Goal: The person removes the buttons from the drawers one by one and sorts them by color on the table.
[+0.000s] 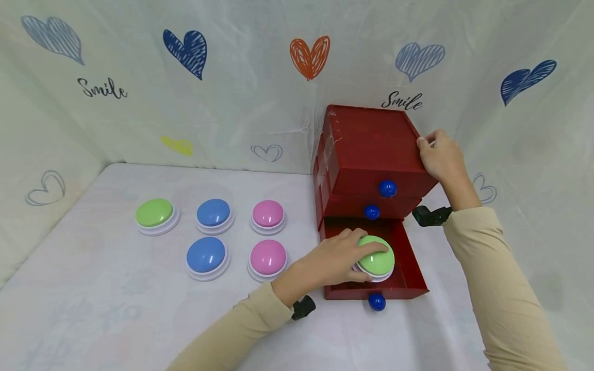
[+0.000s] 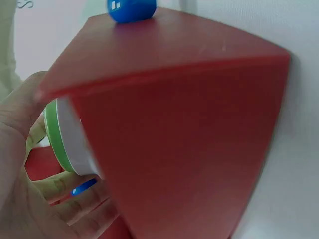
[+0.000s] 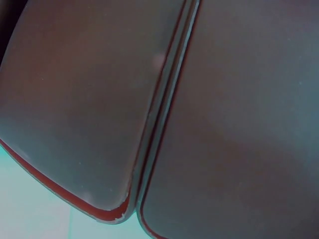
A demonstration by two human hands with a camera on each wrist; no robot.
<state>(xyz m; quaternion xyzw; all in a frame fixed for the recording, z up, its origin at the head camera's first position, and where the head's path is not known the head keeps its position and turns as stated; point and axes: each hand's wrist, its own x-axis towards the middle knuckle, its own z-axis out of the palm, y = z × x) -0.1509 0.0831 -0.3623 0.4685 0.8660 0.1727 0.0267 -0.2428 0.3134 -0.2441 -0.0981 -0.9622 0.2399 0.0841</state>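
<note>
My left hand (image 1: 335,257) grips a round green push button (image 1: 378,257) with a white base, inside the pulled-out bottom drawer (image 1: 414,275) of a red drawer cabinet (image 1: 376,136). In the left wrist view, the green button (image 2: 56,137) sits between thumb and fingers, partly behind the drawer wall (image 2: 184,144). Whether its base touches the drawer floor cannot be told. My right hand (image 1: 443,157) holds the cabinet's upper right edge, thumb on top; some of its fingers are hidden. The right wrist view shows the cabinet's side panels (image 3: 75,109) but not the hand.
Left of the cabinet, another green button (image 1: 154,213), two blue buttons (image 1: 213,212) and two pink buttons (image 1: 268,256) stand on the white table (image 1: 116,288). Blue ball knobs (image 1: 377,302) stick out from the drawer fronts. A white curtain (image 1: 250,93) printed with hearts hangs behind.
</note>
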